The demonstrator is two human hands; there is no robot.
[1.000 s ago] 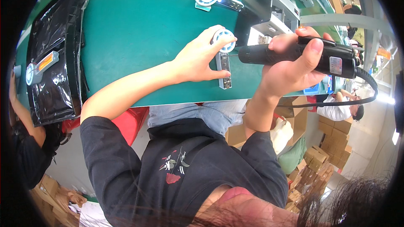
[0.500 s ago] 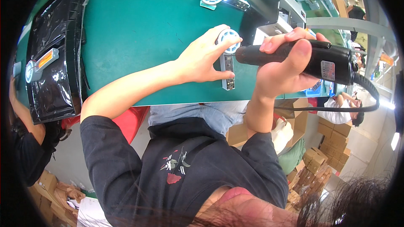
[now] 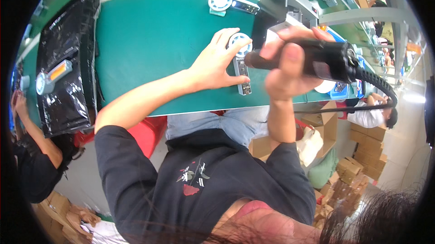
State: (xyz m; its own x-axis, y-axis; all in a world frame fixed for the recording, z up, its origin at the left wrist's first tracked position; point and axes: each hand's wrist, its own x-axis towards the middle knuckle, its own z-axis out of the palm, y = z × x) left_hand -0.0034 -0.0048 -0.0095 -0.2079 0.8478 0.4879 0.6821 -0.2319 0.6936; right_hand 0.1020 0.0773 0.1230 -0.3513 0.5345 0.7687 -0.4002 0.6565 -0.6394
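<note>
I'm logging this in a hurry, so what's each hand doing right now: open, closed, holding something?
Left hand: holding the pale wheel-ended device in a spread grip.
Right hand: closed around the black corded tool.

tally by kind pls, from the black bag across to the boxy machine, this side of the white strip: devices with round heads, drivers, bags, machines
Devices: 3 (front device, rear device, left device)
Driver: 1
Bag: 1
Machine: 1
Total: 6
</note>
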